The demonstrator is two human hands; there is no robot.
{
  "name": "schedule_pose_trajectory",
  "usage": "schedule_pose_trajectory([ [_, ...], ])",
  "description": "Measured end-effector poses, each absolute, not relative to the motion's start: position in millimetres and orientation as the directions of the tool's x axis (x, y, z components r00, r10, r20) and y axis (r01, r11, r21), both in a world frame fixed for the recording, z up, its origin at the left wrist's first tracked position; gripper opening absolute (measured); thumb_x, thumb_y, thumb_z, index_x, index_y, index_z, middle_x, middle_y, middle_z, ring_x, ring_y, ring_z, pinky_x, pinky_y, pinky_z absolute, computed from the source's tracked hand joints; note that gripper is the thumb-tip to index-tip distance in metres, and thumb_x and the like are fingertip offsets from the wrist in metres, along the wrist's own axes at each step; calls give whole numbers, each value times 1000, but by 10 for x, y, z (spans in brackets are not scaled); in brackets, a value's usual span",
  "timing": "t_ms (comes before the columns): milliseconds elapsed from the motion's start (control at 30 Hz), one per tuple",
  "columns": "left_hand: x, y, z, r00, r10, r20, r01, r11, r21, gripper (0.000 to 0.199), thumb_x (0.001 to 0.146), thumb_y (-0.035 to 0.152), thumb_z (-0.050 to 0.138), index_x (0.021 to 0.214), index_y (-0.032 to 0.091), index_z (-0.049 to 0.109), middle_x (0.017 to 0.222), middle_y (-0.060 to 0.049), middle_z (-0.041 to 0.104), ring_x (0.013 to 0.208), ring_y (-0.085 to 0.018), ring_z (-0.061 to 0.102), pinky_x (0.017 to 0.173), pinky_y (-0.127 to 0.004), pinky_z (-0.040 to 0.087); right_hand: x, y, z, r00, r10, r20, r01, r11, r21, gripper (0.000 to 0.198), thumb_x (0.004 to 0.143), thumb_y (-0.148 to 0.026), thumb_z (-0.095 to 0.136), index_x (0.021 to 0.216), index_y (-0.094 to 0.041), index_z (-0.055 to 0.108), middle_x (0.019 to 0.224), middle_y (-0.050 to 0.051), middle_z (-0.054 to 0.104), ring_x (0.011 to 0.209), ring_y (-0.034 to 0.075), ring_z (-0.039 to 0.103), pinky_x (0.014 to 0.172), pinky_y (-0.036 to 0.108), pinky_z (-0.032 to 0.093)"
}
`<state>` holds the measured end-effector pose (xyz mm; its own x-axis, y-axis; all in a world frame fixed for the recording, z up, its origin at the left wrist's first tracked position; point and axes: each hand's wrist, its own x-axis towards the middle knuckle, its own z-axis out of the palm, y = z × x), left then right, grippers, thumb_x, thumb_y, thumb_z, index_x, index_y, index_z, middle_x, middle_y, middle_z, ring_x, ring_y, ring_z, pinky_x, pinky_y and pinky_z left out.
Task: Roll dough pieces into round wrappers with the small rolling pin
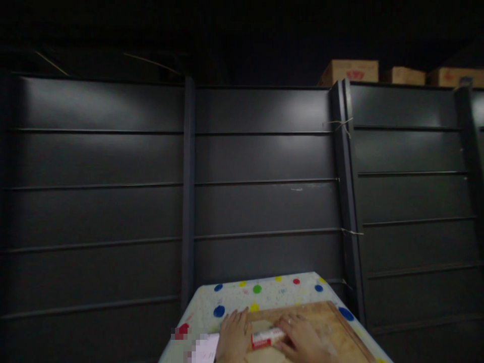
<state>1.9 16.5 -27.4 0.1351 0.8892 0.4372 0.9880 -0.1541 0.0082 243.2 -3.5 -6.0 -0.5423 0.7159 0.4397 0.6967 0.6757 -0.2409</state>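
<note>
Board [342, 335] of light brown wood is set on a spotted tablecloth [204, 312], and upon it a red-and-white tube [261, 343] is seen lying toward the left part. The tube's right end is gripped by the right hand [298, 337], fingers laid over it and thumb on the near side. By the board's left edge the left hand [233, 335] is placed palm down, fingers extended and nothing clasped. Around the tube, on the board, a pale beige patch [260, 325] is shown; its material cannot be told. Left of the board a pale paper [207, 349] is partly blurred out. Beyond the board dark panels [264, 156] are ranged, topped at right by cardboard boxes [353, 72].
</note>
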Motion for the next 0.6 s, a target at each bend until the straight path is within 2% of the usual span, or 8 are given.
schedule_pose_trajectory([
  [67,-14,188,-290,131,834,535,980,-191,58,53,89,10,35,137,17,56,139,-11,60,131,-29,51,113,-54,32,2456,-25,-116,-500,729,468,727,647,-231,24,87,-41,64,107,-28,68,108,3,72,101,26,64,89,33,45],
  [167,-54,144,-294,71,742,667,954,-245,171,53,91,15,35,140,24,53,141,-8,58,133,-29,48,111,-55,33,2468,15,-182,-436,729,528,764,610,-211,20,82,-36,69,100,-27,69,103,3,73,97,26,66,84,32,45],
  [267,-17,6,-242,57,716,696,925,-300,233,48,94,25,35,139,25,53,140,-9,58,131,-30,47,108,-56,35,2529,63,-223,-287,721,631,792,549,-266,18,87,-35,62,103,-29,69,103,4,74,95,27,67,80,33,46],
  [367,109,-160,-173,275,780,562,855,-466,229,46,91,40,49,134,24,57,135,-9,61,127,-29,50,109,-51,37,2642,127,-255,-139,704,697,776,514,-365,24,94,-42,50,103,-32,69,94,4,74,86,26,68,75,35,48],
  [433,212,-238,-162,413,809,418,790,-546,278,59,84,49,62,137,27,55,141,-8,56,132,-29,47,113,-48,35,2707,175,-273,-63,689,722,766,498,-408,27,94,-46,48,99,-33,71,86,5,73,81,27,67,73,37,49],
  [533,337,-282,-203,466,851,242,770,-525,363,78,78,55,68,147,30,43,158,-5,37,145,-30,29,120,-47,25,2751,229,-296,34,654,756,759,475,-445,28,92,-49,48,97,-35,72,80,6,71,78,29,67,71,38,49],
  [600,385,-280,-230,440,882,167,797,-470,379,80,79,53,68,150,28,40,161,-6,32,148,-31,24,121,-48,21,2753,246,-309,68,638,767,752,472,-459,29,92,-49,47,98,-36,72,80,6,71,79,29,67,71,38,50],
])
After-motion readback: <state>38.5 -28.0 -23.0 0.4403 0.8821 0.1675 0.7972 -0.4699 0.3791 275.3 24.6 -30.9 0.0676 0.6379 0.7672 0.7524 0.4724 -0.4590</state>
